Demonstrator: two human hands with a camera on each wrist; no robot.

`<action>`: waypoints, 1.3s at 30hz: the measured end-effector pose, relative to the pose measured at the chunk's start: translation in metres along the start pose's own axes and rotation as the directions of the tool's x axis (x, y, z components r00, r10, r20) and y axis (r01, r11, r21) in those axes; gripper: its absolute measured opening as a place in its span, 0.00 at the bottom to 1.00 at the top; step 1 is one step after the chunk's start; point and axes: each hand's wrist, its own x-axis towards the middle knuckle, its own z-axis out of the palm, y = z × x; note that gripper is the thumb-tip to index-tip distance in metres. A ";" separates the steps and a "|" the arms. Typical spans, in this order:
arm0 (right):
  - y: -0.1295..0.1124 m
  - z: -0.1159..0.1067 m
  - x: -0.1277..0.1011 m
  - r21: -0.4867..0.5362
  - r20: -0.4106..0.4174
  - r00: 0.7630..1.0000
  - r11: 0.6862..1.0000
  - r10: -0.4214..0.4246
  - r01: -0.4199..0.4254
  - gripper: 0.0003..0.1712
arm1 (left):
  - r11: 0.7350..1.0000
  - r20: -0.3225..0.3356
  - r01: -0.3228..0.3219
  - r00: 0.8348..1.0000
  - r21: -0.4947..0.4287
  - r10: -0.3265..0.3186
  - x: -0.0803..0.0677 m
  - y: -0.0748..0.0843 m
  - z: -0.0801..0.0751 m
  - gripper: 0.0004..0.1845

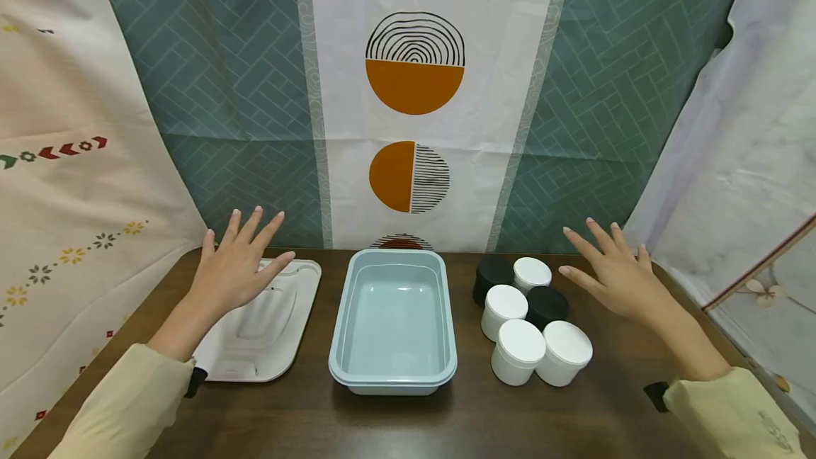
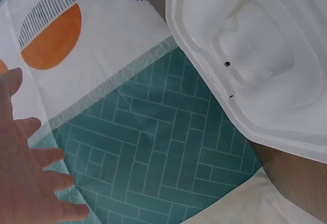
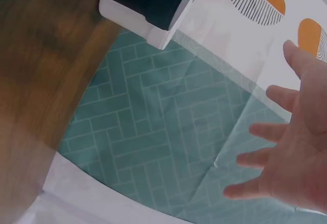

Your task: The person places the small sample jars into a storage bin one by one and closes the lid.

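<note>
Though all round, white and black jars (image 1: 519, 350)

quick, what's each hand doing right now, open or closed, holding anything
Left hand: open, fingers spread, holding nothing.
Right hand: open, fingers spread, holding nothing.

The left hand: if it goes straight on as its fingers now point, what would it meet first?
The left hand would probably meet the hanging teal brick-patterned fabric first, though the depth between them is unclear.
</note>
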 end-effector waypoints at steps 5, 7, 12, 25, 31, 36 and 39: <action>0.003 0.004 -0.012 0.083 -0.046 0.998 0.996 -0.039 0.043 0.38 | 0.999 -0.010 -0.014 1.000 -0.047 0.013 -0.006 0.001 0.001 0.38; 0.004 0.006 -0.018 0.128 -0.059 0.997 0.990 -0.055 0.063 0.38 | 0.998 -0.019 -0.025 1.000 -0.065 0.024 -0.009 0.002 0.003 0.38; 0.005 0.012 -0.033 0.257 -0.056 0.997 0.964 -0.055 0.067 0.38 | 0.990 -0.060 -0.068 0.996 -0.127 0.060 -0.014 0.007 0.011 0.37; -0.001 0.038 -0.065 0.380 -0.130 0.987 0.915 -0.093 0.136 0.35 | 0.879 -0.028 -0.105 0.994 -0.465 0.103 -0.025 0.039 0.038 0.38; -0.005 0.048 -0.072 0.422 -0.136 0.983 0.890 -0.125 0.172 0.35 | 0.816 0.018 -0.088 0.993 -0.571 0.120 -0.029 0.053 0.050 0.37; -0.008 0.057 -0.075 0.478 -0.115 0.986 0.863 -0.119 0.160 0.37 | 0.742 0.066 -0.064 0.987 -0.668 0.145 -0.033 0.060 0.057 0.37; -0.009 0.061 -0.074 0.460 -0.134 0.983 0.871 -0.125 0.174 0.38 | 0.698 0.101 -0.042 0.981 -0.715 0.163 -0.034 0.062 0.061 0.37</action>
